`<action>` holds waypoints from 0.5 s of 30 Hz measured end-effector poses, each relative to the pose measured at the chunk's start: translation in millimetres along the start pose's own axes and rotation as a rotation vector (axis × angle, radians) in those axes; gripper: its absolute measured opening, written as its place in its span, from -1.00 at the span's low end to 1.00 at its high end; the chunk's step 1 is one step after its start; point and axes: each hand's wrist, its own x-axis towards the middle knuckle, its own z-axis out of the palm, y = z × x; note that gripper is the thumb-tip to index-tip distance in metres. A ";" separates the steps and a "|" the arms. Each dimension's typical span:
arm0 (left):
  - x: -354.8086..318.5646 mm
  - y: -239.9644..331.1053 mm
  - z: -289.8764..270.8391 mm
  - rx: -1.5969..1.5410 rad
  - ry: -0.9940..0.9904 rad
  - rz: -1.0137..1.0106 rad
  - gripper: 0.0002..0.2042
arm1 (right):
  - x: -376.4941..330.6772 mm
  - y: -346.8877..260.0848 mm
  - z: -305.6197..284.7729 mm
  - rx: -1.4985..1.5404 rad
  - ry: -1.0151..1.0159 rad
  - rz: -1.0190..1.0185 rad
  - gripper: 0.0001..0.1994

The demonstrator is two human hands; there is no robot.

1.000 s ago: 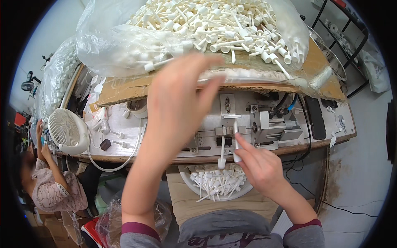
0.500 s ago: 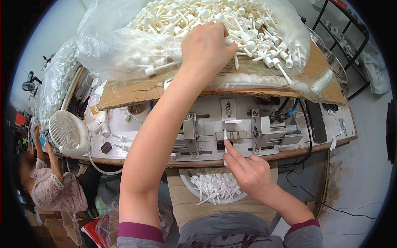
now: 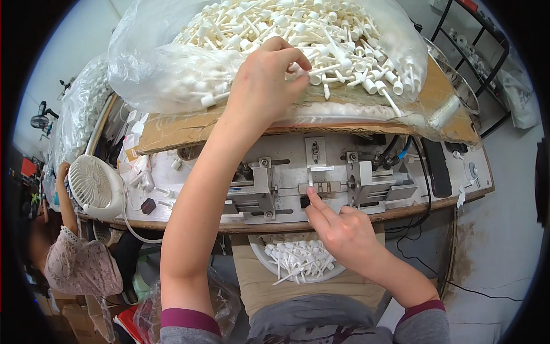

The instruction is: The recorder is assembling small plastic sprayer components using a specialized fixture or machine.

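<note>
Left hand (image 3: 264, 80) arches past the brown cardboard sheet (image 3: 183, 129)'s front edge; right hand (image 3: 345, 230) points, slim white plastic rod (image 3: 311, 180) at its forefinger tip; both hands' clamping unclear.

Left grip (image 3: 266, 86), at heap of white capped sticks (image 3: 281, 23). Right grip (image 3: 344, 232), fingertip at white rod (image 3: 311, 180) on metal fixture (image 3: 329, 187). White bowl (image 3: 257, 252), filled, at lap.

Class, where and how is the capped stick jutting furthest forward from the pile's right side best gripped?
Probably the slim stem, pinched from the near side: it points that way, free of other pieces, while the cap lies toward the crowded pile.
</note>
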 end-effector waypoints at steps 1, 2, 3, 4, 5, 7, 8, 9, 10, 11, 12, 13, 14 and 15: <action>-1.1 2.8 -2.6 -0.074 0.003 -0.009 -0.81 | 1.3 1.4 -5.1 0.063 -0.007 0.012 -0.76; -2.9 6.4 -6.8 -0.168 -0.024 -0.074 -0.79 | 3.4 4.6 -12.8 0.129 -0.014 0.026 -0.75; -6.0 10.3 -13.4 -0.262 -0.051 -0.139 -0.77 | 5.9 9.0 -19.4 0.195 -0.021 0.040 -0.74; -10.9 12.9 -18.7 -0.355 -0.078 -0.205 -0.75 | 8.7 15.5 -23.2 0.239 0.052 0.066 -0.73; -18.8 16.1 -25.9 -0.393 -0.070 -0.214 -0.73 | 13.4 23.1 -27.9 0.285 0.128 0.083 -0.73; -37.3 21.7 -37.2 -0.471 -0.058 -0.237 -0.69 | 31.5 41.0 -39.3 0.356 0.290 0.135 -0.74; -47.6 23.2 -41.1 -0.444 -0.060 -0.235 -0.67 | 45.0 49.9 -47.6 0.380 0.375 0.171 -0.75; -59.2 23.8 -44.4 -0.398 -0.070 -0.232 -0.69 | 60.2 53.9 -58.6 0.365 0.397 0.261 -0.78; -69.2 25.2 -44.4 -0.359 -0.079 -0.221 -0.70 | 75.5 69.2 -59.4 0.320 0.468 0.222 -0.81; -77.0 29.0 -44.8 -0.322 -0.087 -0.208 -0.71 | 90.7 86.0 -61.5 0.146 0.517 0.142 -0.80; -82.1 40.2 -46.7 -0.254 -0.071 -0.139 -0.73 | 103.4 102.7 -63.9 -0.032 0.562 0.069 -0.78; -90.2 49.8 -46.1 -0.218 -0.044 -0.086 -0.71 | 116.7 119.6 -59.4 -0.095 0.522 0.083 -0.77; -101.5 55.8 -43.2 -0.189 -0.052 -0.030 -0.70 | 129.2 135.7 -51.5 -0.157 0.481 0.097 -0.77; -113.5 60.5 -38.5 -0.163 -0.058 0.026 -0.69 | 135.8 142.5 -48.9 -0.221 0.436 0.109 -0.76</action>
